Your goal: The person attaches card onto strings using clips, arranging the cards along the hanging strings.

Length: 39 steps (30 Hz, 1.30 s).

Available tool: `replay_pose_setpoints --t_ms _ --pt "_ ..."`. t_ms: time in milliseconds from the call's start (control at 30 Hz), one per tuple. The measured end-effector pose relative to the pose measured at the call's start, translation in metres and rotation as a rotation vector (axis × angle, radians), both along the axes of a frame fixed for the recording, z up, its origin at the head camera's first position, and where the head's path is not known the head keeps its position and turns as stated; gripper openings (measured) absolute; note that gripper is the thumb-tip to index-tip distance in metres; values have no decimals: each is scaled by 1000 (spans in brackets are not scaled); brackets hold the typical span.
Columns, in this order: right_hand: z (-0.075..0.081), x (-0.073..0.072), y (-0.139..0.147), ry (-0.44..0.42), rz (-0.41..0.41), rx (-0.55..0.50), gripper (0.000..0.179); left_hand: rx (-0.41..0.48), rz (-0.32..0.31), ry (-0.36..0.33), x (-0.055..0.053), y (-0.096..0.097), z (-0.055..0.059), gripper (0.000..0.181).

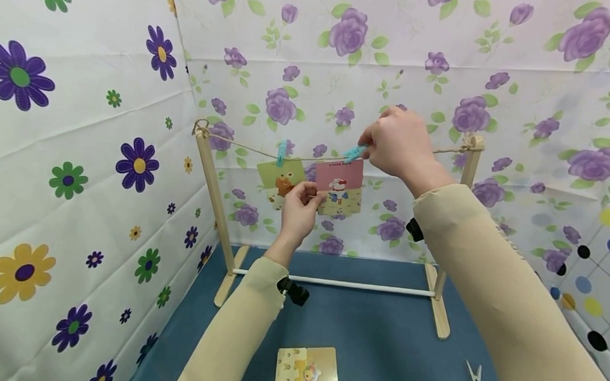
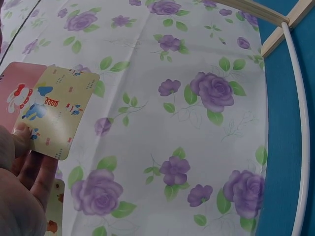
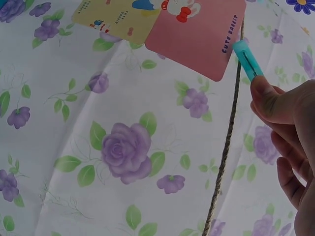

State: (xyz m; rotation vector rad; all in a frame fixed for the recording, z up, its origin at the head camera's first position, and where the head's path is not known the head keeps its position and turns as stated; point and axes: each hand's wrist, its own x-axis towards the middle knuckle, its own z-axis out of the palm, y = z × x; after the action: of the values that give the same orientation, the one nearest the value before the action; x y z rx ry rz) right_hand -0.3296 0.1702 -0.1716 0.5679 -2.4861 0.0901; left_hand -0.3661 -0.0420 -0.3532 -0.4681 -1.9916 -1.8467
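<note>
A pink and yellow card [image 1: 339, 178] with a rabbit on it hangs at the rope [image 1: 255, 149]. My left hand [image 1: 300, 210] pinches its left edge between thumb and fingers, as the left wrist view [image 2: 24, 182] also shows. At the card's top edge, my right hand [image 1: 401, 143] pinches a blue clothespin [image 1: 355, 153]. In the right wrist view that clothespin [image 3: 247, 60] lies at the rope beside the card's corner; whether it bites the card is unclear. To the left, a green and yellow bear card [image 1: 272, 177] hangs from another blue clothespin [image 1: 281, 153], partly behind my left hand.
The rope spans two wooden posts [image 1: 214, 198] joined low down by a white rod [image 1: 362, 285]. On the blue tabletop [image 1: 375, 335] lie a yellow card [image 1: 322, 370] near the front and a pale clothespin [image 1: 474, 376] at right. Flowered cloth [image 1: 309, 88] stands behind.
</note>
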Motion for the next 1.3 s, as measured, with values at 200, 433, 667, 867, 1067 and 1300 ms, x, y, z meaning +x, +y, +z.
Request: replay_pose_setpoints --t_ms 200,433,667,867,1067,1300 --pt "0 0 -3 -31 -8 -27 13 -18 10 -2 1 0 -1 17" --pt "0 1 -3 -64 -12 -42 16 -41 17 3 1 0 -3 17" --pt "2 1 -2 -62 -17 -38 16 -40 21 21 -1 -1 -2 16" --pt "5 1 -4 -65 -27 -25 15 -39 16 1 -2 -2 -3 16" --pt "7 1 -8 -79 -41 27 13 -38 20 1 -1 -1 -2 15" --pt "6 -1 -13 -72 -38 76 10 -37 17 -15 -1 -2 -3 17"
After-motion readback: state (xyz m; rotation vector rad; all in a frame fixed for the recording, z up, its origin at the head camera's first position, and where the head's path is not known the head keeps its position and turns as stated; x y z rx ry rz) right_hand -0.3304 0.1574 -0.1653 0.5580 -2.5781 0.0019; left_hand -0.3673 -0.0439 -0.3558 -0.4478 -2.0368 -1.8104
